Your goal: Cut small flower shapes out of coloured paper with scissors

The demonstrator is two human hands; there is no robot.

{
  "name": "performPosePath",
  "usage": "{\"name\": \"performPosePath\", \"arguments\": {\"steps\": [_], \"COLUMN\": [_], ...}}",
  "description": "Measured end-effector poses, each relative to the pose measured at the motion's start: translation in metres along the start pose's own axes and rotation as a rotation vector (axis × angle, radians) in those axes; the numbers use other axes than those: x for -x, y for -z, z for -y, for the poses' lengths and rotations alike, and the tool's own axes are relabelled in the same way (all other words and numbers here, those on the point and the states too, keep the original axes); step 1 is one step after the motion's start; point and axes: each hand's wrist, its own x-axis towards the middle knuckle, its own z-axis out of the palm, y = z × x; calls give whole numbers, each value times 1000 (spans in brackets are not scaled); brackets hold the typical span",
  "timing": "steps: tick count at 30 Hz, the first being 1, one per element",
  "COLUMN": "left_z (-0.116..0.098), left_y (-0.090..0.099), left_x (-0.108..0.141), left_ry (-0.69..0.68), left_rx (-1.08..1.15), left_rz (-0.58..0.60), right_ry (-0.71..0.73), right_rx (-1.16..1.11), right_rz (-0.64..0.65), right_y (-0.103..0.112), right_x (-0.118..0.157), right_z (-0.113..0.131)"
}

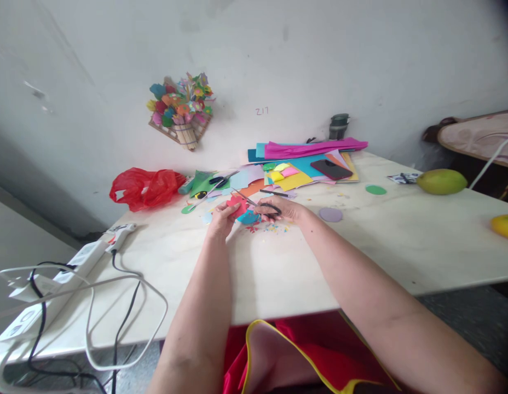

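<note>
My left hand (223, 218) pinches a piece of red paper (237, 206) with an uneven edge, held just above the table. Black-handled scissors (272, 209) are in my right hand (283, 210), with fingers through the loops. Their blades point left and away, close by the red paper's upper right side; whether they touch it I cannot tell. Beneath my hands lie a blue paper piece (249, 217) and many tiny coloured scraps (274, 227). A black pen (276, 193) rests just beyond my right hand.
Behind lie stacked coloured sheets (315, 149) with a dark phone (331, 169), a second pair of scissors (219, 180) and a red plastic bag (145, 189). Power strips (79, 268) with cables line the left edge. A green-yellow fruit (442, 181) and paper discs (330, 214) sit right.
</note>
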Motion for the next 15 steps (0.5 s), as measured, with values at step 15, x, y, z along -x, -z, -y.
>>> {"name": "performPosePath", "arguments": {"steps": [15], "left_z": [0], "left_y": [1], "left_x": [-2], "left_ry": [-26], "left_rx": [22], "left_rz": [-2], "right_ry": [-12], "right_rx": [-19], "right_rz": [-18], "right_y": [-3], "right_x": [3], "right_z": [5]}}
